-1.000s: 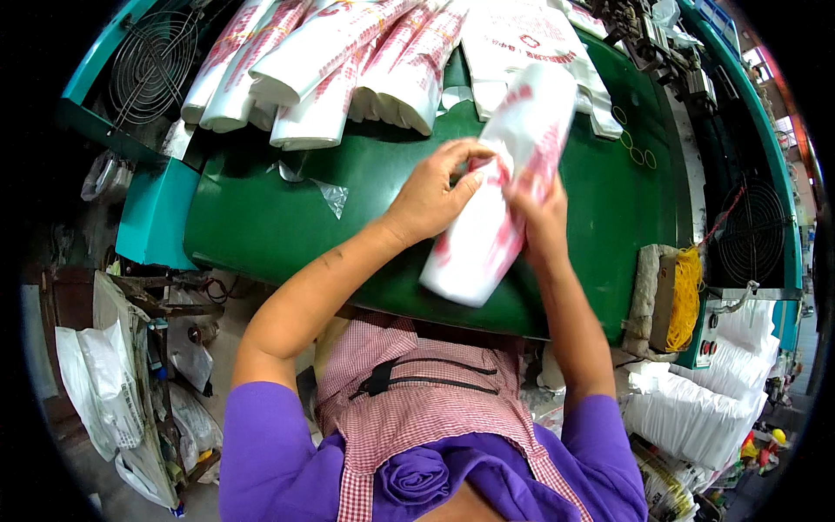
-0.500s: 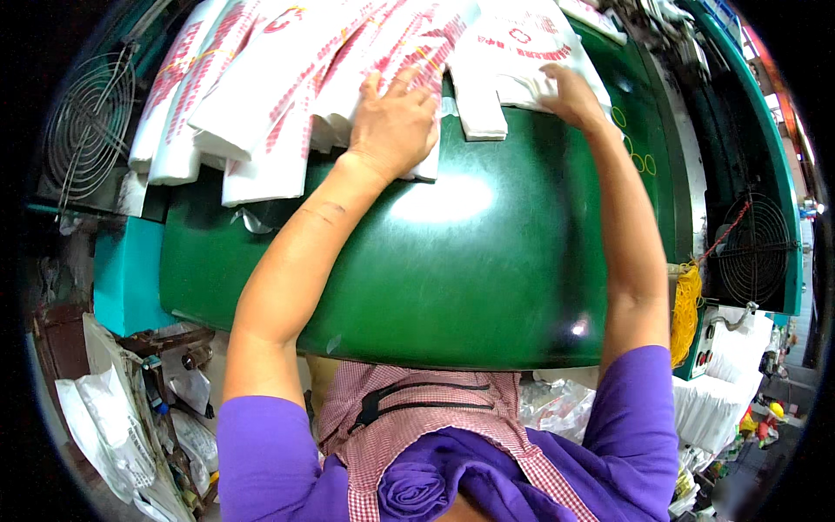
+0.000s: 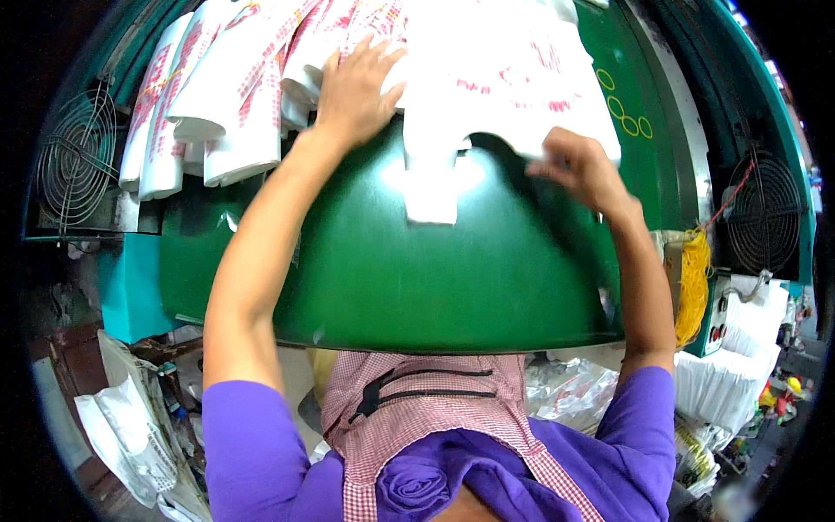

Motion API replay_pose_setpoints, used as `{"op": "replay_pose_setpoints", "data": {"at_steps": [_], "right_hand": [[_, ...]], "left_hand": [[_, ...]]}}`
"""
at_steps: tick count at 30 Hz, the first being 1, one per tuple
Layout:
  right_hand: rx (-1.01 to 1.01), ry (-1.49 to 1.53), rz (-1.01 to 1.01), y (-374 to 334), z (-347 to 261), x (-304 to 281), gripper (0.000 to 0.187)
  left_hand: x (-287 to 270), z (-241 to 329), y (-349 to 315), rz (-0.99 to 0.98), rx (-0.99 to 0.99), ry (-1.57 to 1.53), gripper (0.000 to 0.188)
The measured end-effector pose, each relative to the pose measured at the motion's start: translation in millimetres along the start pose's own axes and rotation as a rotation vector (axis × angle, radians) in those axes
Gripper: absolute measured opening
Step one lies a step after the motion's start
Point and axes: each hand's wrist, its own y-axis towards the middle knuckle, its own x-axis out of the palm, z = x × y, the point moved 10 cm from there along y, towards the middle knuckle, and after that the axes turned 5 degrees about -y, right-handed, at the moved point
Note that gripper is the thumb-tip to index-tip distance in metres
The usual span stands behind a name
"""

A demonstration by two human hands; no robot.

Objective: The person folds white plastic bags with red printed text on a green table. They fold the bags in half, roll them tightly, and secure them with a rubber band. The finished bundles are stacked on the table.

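A flat stack of white plastic bags with red print [image 3: 504, 78] lies at the far side of the green table [image 3: 435, 270], its handle strips hanging toward me. My left hand [image 3: 352, 87] rests flat, fingers spread, on the stack's left part, next to several rolled bundles of the same bags [image 3: 217, 104]. My right hand [image 3: 578, 165] pinches the stack's near right edge with bent fingers.
Wire-guarded fans sit at the left [image 3: 74, 157] and right [image 3: 765, 213] of the table. A yellow cord bundle [image 3: 693, 278] hangs at the right edge, with stacked white bags [image 3: 731, 365] below it. More plastic bags [image 3: 130, 435] lie on the floor at lower left.
A second ago both hands held a folded bundle near the table's middle. Since then both arms reached out to the far bags, and my right hand has now drawn back to the stack's near edge.
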Motion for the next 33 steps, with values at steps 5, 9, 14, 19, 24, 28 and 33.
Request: {"op": "replay_pose_setpoints", "data": {"at_steps": [5, 9, 14, 19, 24, 28, 33], "right_hand": [[-0.073, 0.247, -0.019, -144.1, -51.0, 34.0, 0.031], [0.029, 0.043, 0.007, -217.7, -43.9, 7.4, 0.084], [0.203, -0.495, -0.229, -268.4, -11.2, 41.7, 0.089], [0.141, 0.035, 0.148, -273.3, 8.4, 10.8, 0.051], [0.025, 0.417, 0.109, -233.6, 3.4, -12.3, 0.027], [0.318, 0.514, 0.232, -154.8, 20.4, -26.6, 0.022], [0.313, 0.021, 0.049, -110.8, 5.0, 15.3, 0.029]], "left_hand": [[-23.0, 179.0, -129.8, -0.615, 0.322, -0.377, 0.063], [-44.9, 207.6, -168.5, -0.938, 0.313, -0.393, 0.089], [-47.5, 202.5, -169.3, -0.895, 0.373, -0.47, 0.079], [-41.9, 203.6, -122.8, -0.587, 0.408, -0.6, 0.03], [7.2, 205.9, -33.8, -0.619, -0.101, -0.757, 0.024], [52.6, 236.2, -12.0, -0.7, 0.079, -0.331, 0.028], [1.2, 233.3, -33.1, -0.315, 0.263, -0.337, 0.05]]}}
